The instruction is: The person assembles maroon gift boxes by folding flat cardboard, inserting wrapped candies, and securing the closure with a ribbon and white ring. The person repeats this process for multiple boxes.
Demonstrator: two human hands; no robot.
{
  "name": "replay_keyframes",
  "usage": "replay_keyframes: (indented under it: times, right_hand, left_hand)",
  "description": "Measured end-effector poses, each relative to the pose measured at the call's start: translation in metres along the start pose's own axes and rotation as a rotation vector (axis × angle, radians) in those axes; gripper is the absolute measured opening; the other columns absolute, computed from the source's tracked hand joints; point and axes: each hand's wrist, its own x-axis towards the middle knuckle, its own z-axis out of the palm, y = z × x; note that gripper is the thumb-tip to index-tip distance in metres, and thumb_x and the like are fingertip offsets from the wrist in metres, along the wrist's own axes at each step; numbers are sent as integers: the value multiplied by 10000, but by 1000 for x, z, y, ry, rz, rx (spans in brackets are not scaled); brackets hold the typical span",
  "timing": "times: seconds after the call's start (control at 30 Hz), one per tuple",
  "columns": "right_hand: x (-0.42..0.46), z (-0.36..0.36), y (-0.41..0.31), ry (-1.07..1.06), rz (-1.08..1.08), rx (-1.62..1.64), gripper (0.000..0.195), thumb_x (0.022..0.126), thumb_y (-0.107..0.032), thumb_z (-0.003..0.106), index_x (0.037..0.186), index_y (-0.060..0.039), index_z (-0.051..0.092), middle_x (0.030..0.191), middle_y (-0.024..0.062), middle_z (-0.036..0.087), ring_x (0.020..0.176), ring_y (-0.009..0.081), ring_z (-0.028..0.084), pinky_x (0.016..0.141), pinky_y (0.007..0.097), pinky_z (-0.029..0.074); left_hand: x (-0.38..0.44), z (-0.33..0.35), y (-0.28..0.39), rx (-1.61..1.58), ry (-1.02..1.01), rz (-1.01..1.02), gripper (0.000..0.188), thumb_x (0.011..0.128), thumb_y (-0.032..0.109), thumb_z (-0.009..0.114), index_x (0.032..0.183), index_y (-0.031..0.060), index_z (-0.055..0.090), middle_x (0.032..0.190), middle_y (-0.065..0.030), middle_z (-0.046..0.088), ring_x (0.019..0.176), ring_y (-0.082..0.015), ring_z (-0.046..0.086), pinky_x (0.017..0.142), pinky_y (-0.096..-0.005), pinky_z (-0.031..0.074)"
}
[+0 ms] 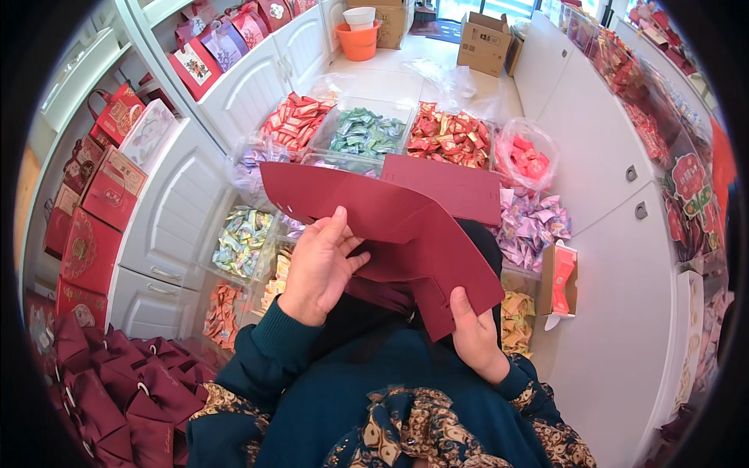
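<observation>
A creased, dark red cardboard box blank [398, 216] spans the space above my lap, bent along its folds. My right hand [477, 336] grips its lower right end, thumb on top. At its left part is my left hand [322, 263], the thumb raised over the card and the other fingers curled near its lower edge. Whether those fingers pinch the card cannot be made out. Behind the blank lies a flat stack of dark red card [445, 184], partly covered by it, over my knees.
Clear bins of wrapped sweets surround my legs, with red [298, 120], green [366, 134] and red-gold [449, 137] ones ahead. Finished-looking dark red boxes [140, 386] pile up at lower left. Cabinets [175, 205] flank both sides. An open small carton [559, 281] stands right.
</observation>
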Motion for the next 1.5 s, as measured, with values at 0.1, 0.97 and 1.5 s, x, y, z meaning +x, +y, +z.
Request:
replay_keyframes:
  times: [0.1, 0.97, 1.5]
  right_hand:
    - [6, -3, -5, 91, -74, -11, 487, 1047, -195, 441, 1457, 45, 333, 1449, 165, 447, 1346, 242, 424, 1119, 350, 315]
    - [10, -27, -63, 126, 37, -594, 391, 985, -128, 477, 1325, 63, 465, 1109, 243, 660, 1022, 380, 648, 891, 407, 486]
    - [47, 12, -8, -146, 223, 4, 711, 1051, -272, 435, 1540, 43, 27, 1547, 173, 270, 1393, 221, 325, 1136, 311, 271]
  left_hand:
    - [-6, 1, -5, -41, -36, 30, 216, 999, 309, 575, 1048, 100, 551, 1066, -46, 643, 1044, -218, 606, 968, -502, 435]
    - [-26, 35, -7, -281, -485, -478, 544, 1005, 483, 467, 1433, 151, 412, 1451, -95, 456, 1379, -324, 338, 1104, -702, 162]
    - [19, 5, -51, -259, -512, -569, 485, 1003, 516, 464, 1374, 204, 465, 1320, 6, 513, 1204, -240, 451, 1048, -613, 311]
